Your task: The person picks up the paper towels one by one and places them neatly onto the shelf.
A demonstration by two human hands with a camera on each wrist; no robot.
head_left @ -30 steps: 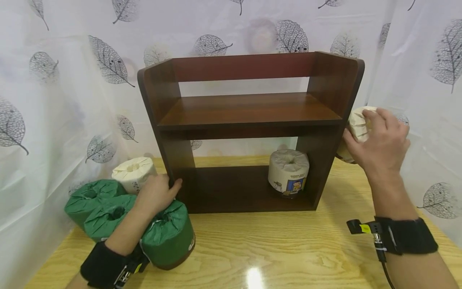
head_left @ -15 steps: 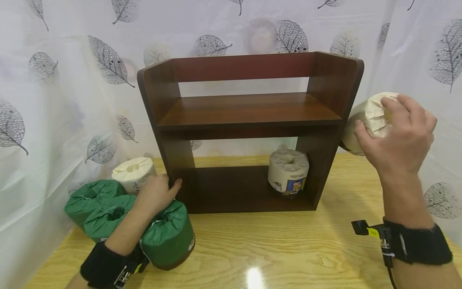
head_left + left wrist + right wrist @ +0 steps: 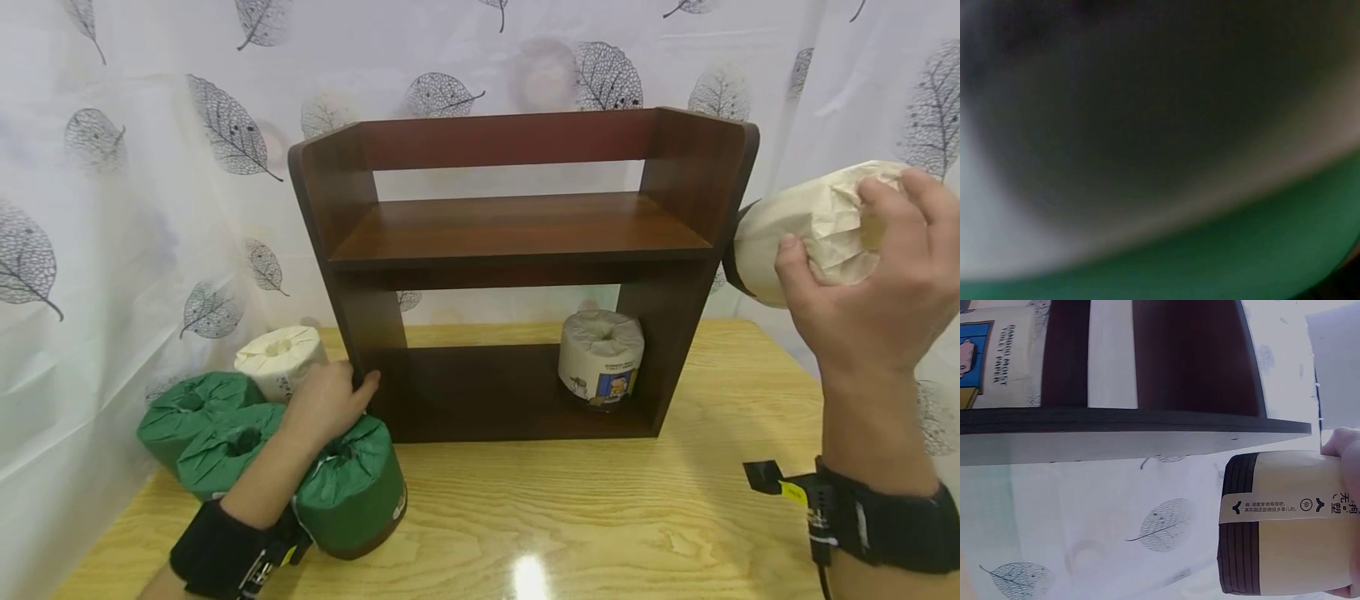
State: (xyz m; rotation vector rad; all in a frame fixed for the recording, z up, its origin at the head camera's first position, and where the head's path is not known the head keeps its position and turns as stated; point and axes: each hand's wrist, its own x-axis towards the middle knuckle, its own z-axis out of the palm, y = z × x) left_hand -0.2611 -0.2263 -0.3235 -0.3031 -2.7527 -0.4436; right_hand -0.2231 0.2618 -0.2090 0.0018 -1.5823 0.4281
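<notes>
A cream paper-wrapped toilet roll (image 3: 795, 225) is held tilted in my right hand (image 3: 885, 275), thumb on one side and fingers over its end. It is off the table, beside the right side panel of the dark wooden shelf (image 3: 525, 225). In the right wrist view the same toilet roll (image 3: 1300, 550) shows a dark striped base and a printed paper strip. My left hand (image 3: 326, 408) rests at the shelf's lower left edge, its thumb against the panel and its other fingers partly hidden. The left wrist view is mostly dark and blurred, with a green wrapper (image 3: 1241, 256) below.
A printed toilet roll (image 3: 600, 360) stands in the shelf's lower compartment at the right. Around my left forearm stand several green-wrapped rolls (image 3: 348, 492) and a cream roll (image 3: 273, 358). A leaf-patterned curtain (image 3: 465, 50) hangs behind the wooden table (image 3: 570, 508).
My right hand has moved right and upward with the toilet roll, bringing it out from behind the shelf's right side and tilting it further sideways. My left hand has stayed still.
</notes>
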